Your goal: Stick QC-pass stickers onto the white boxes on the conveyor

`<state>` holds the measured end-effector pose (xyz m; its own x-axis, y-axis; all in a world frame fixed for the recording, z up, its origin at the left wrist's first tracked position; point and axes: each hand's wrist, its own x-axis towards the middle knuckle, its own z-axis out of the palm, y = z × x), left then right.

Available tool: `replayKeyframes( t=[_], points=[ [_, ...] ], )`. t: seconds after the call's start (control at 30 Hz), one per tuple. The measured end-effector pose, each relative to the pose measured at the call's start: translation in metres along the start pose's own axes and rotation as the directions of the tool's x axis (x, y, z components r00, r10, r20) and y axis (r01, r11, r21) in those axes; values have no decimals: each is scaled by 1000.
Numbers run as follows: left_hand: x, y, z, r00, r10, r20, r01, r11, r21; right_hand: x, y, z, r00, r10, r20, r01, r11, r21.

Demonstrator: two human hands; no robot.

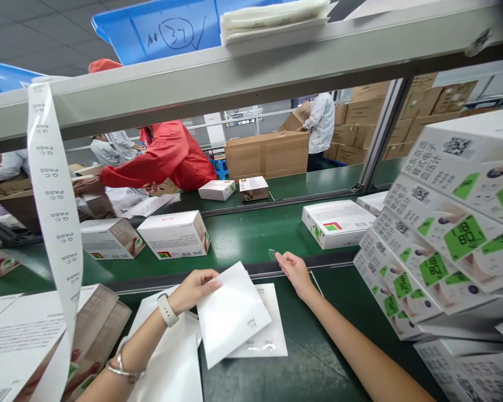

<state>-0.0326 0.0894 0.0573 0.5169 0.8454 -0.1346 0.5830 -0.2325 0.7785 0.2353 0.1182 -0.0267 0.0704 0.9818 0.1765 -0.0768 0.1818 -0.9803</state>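
My left hand [197,287], with a watch at the wrist, pinches the upper left edge of a flat white packet [232,312]. Small "Q.C. PASS" print shows near that packet's lower corner. Partly beneath it lies another white packet [272,329], also with "Q.C. PASS" print, on the green work surface [310,357]. To the right, my right hand [295,273] is raised with thumb and forefinger closed on a small clear sticker [272,254]. More white packets [167,357] lie below my left forearm.
A strip of Q.C. PASS stickers [52,195] hangs at the left before stacked boxes [20,335]. Printed boxes [440,240] pile up at the right. White boxes [174,234] sit on the green conveyor [243,234]. A shelf beam [184,89] crosses above; a red-sleeved person [171,156] works opposite.
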Motion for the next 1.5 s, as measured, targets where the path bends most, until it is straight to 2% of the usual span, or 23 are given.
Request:
replayKeyframes(
  t=[0.1, 0.23, 0.53, 0.7, 0.93, 1.17, 1.23, 1.33, 1.4, 1.5],
  points=[
    [-3, -9, -4, 1000, -6, 11, 5, 992, 124, -2, 0, 0, 1000, -30, 8, 31, 999, -34],
    [-1, -18, -1, 1000, -19, 0, 19, 967, 253, -7, -1, 0, 995, -62, 77, 70, 992, -101],
    [11, -19, -4, 1000, -26, 8, 20, 895, 446, -6, 1, 0, 979, -62, 192, 102, 973, -206],
    [14, -29, 1, 999, -36, 33, 18, 904, 428, -5, -2, -1, 981, -54, 185, 93, 974, -206],
    [13, -39, 5, 999, -32, -19, 36, 939, 342, -4, -1, -1, 967, -4, 254, 67, 969, -240],
    [11, -46, 7, 996, -49, -78, 71, 949, 308, -4, -4, -5, 933, 24, 359, 114, 927, -358],
    [10, -48, 9, 992, 8, -122, 37, 932, 362, 2, -8, -14, 944, 7, 330, 132, 908, -397],
    [8, -45, 10, 966, 181, -183, -56, 843, 534, 16, -18, -36, 978, -70, 198, 158, 868, -471],
    [9, -37, 8, 937, 286, -201, -100, 771, 629, 28, -26, -55, 988, -121, 99, 155, 846, -511],
    [17, -18, 5, 901, 377, -215, -137, 717, 684, 44, -38, -83, 985, -170, -7, 138, 822, -552]
  ],
)
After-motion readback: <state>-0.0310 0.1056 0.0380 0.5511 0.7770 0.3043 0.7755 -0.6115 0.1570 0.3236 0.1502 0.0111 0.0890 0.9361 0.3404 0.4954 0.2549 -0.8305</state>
